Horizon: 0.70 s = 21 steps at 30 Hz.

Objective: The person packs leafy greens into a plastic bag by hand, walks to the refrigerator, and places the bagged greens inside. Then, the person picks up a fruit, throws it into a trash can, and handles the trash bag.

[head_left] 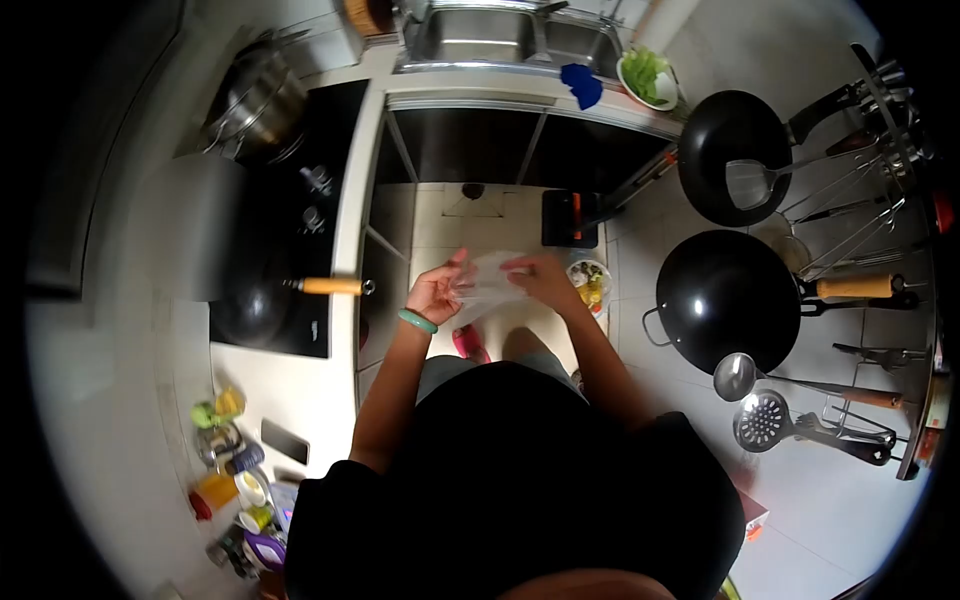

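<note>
A thin, see-through sheet of plastic [487,280] stretches between my two hands, in front of my body and above the floor. It could be a bag or a glove; its shape is too blurred to tell. My left hand [436,290], with a green bangle [418,321] on the wrist, has its fingers closed on the plastic's left side. At the other side, my right hand [543,280] pinches the upper edge, slightly smeared by motion. Just beyond the right wrist, low down, sits a round container [592,285] with food scraps in it.
Left, a black cooktop [318,250] carries a steel pot [262,115] and a wooden-handled pan [250,300]. Ahead are the sink [475,38], a blue cloth [581,86] and a bowl of greens [648,78]. Woks [728,300] and ladles [735,377] hang right.
</note>
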{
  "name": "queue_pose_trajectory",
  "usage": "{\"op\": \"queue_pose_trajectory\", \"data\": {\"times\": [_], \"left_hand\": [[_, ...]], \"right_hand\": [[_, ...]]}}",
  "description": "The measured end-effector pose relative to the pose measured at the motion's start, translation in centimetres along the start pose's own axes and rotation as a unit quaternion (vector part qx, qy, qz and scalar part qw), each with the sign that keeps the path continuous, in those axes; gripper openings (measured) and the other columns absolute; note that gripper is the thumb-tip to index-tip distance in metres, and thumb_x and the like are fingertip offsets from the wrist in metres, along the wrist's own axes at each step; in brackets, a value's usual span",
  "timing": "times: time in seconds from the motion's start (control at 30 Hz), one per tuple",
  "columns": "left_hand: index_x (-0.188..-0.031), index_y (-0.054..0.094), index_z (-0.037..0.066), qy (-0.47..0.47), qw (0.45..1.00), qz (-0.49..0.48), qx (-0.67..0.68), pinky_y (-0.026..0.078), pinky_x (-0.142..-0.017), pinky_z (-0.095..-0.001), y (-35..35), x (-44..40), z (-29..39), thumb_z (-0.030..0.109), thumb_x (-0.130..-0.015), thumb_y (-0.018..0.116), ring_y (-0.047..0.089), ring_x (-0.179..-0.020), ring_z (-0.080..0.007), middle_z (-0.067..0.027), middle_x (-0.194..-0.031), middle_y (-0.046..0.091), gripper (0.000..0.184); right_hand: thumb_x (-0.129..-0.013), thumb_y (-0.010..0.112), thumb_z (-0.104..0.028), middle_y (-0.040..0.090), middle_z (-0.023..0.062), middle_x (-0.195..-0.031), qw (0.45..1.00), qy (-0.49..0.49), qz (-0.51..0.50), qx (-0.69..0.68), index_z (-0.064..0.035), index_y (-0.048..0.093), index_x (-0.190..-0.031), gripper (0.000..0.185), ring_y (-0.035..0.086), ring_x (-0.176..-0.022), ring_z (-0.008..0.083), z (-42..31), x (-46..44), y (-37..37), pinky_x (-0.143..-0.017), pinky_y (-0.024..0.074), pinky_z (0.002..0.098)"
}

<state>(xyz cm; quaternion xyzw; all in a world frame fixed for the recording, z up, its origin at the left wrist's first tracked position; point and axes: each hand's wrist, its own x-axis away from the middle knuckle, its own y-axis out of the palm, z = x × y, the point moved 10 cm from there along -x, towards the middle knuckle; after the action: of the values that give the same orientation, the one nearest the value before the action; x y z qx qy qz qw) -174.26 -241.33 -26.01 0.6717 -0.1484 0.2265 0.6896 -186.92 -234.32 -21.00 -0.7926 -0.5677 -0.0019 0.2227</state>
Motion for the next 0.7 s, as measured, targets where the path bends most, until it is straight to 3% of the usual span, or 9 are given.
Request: {"op": "queue_pose_trajectory", "data": {"times": [0.13, 0.2, 0.33, 0.4, 0.43, 0.53, 0.57, 0.63, 0.7], "left_hand": [[-0.113, 0.051, 0.009, 0.006, 0.983, 0.037, -0.181, 0.036, -0.047, -0.0167, 2.3, -5.2, 3.5, -0.005, -0.076, 0.055, 0.049, -0.062, -0.0067, -0.0075, -0.103, 0.053, 0.040], [-0.102, 0.060, 0.006, 0.012, 0.949, 0.043, -0.312, 0.038, -0.051, -0.0189, 2.3, -8.8, 5.6, -0.012, -0.069, 0.059, 0.052, -0.062, -0.0100, -0.0054, -0.102, 0.056, 0.037], [-0.092, 0.067, 0.010, 0.090, 0.849, 0.036, -0.519, 0.039, -0.052, -0.0215, 5.6, -15.0, 9.1, -0.010, -0.069, 0.059, 0.053, -0.067, -0.0112, -0.0048, -0.097, 0.056, 0.032], [-0.089, 0.070, 0.014, 0.421, 0.514, 0.044, -0.746, 0.042, -0.058, -0.0263, 12.2, -15.2, 13.4, -0.009, -0.066, 0.058, 0.054, -0.075, -0.0157, -0.0042, -0.093, 0.055, 0.034], [-0.089, 0.070, 0.014, 0.423, 0.511, 0.037, -0.748, 0.042, -0.058, -0.0263, 14.5, -16.1, 14.0, -0.009, -0.066, 0.058, 0.054, -0.075, -0.0157, -0.0042, -0.093, 0.055, 0.034], [-0.107, 0.064, 0.017, 0.450, 0.219, 0.133, -0.856, 0.045, -0.071, -0.0310, 22.2, -17.0, 15.5, -0.003, -0.063, 0.056, 0.054, -0.084, -0.0249, -0.0087, -0.095, 0.052, 0.048], [-0.107, 0.064, 0.017, 0.448, 0.215, 0.127, -0.859, 0.045, -0.071, -0.0310, 23.7, -18.1, 16.3, -0.003, -0.063, 0.056, 0.054, -0.084, -0.0249, -0.0087, -0.095, 0.052, 0.048], [-0.118, 0.057, 0.016, 0.381, 0.405, 0.011, -0.831, 0.045, -0.070, -0.0304, 25.1, -22.1, 17.1, 0.002, -0.061, 0.059, 0.053, -0.079, -0.0248, -0.0105, -0.098, 0.051, 0.059], [-0.121, 0.054, 0.014, 0.326, 0.454, -0.023, -0.829, 0.046, -0.071, -0.0308, 27.2, -24.9, 17.9, 0.004, -0.059, 0.058, 0.052, -0.077, -0.0231, -0.0111, -0.102, 0.050, 0.063]], "right_hand": [[-0.068, 0.068, -0.004, 0.062, 0.0029, -0.079, 0.995, 0.032, 0.065, 0.062, 0.0001, 0.060, -0.104, 0.037, 0.053, -0.075, 0.0093, -0.5, -3.8, -4.6, -0.063, 0.0427, 0.0244], [-0.063, 0.068, 0.001, 0.061, 0.0075, -0.097, 0.991, -0.033, 0.125, -0.015, -0.0004, 0.056, -0.113, 0.051, 0.055, -0.086, 0.0117, -0.6, -5.7, -7.1, -0.073, 0.0448, 0.0243], [-0.060, 0.067, 0.005, 0.055, 0.0112, -0.112, 0.967, 0.062, 0.069, -0.238, -0.0006, 0.050, -0.121, 0.063, 0.053, -0.098, 0.0146, 0.7, -10.8, -9.5, -0.081, 0.0444, 0.0249], [-0.055, 0.065, 0.006, 0.055, 0.0108, -0.090, 0.976, -0.016, 0.116, -0.183, -0.0088, 0.052, -0.121, 0.069, 0.053, -0.081, 0.0243, 0.4, -14.5, -12.3, -0.075, 0.0454, 0.0311], [-0.055, 0.065, 0.006, 0.055, 0.0108, -0.090, 0.975, -0.020, 0.122, -0.184, -0.0088, 0.052, -0.121, 0.069, 0.053, -0.081, 0.0243, 0.4, -16.3, -13.5, -0.075, 0.0454, 0.0311], [-0.053, 0.069, 0.000, 0.045, 0.0140, -0.104, 0.981, -0.020, 0.188, -0.045, -0.0116, 0.051, -0.123, 0.073, 0.044, -0.100, 0.0284, 0.4, -20.5, -18.2, -0.090, 0.0384, 0.0325], [-0.053, 0.069, 0.000, 0.045, 0.0140, -0.104, 0.979, -0.018, 0.195, -0.050, -0.0116, 0.051, -0.123, 0.073, 0.044, -0.100, 0.0284, 0.6, -22.0, -19.5, -0.090, 0.0384, 0.0325], [-0.053, 0.067, 0.000, 0.041, 0.0144, -0.101, 0.953, -0.095, 0.278, 0.072, -0.0154, 0.052, -0.119, 0.070, 0.044, -0.095, 0.0280, -1.0, -23.7, -23.5, -0.080, 0.0419, 0.0315], [-0.055, 0.067, -0.003, 0.041, 0.0140, -0.099, 0.959, -0.053, 0.274, 0.040, -0.0158, 0.054, -0.114, 0.062, 0.042, -0.096, 0.0298, 0.3, -25.8, -26.1, -0.085, 0.0395, 0.0325]]}}
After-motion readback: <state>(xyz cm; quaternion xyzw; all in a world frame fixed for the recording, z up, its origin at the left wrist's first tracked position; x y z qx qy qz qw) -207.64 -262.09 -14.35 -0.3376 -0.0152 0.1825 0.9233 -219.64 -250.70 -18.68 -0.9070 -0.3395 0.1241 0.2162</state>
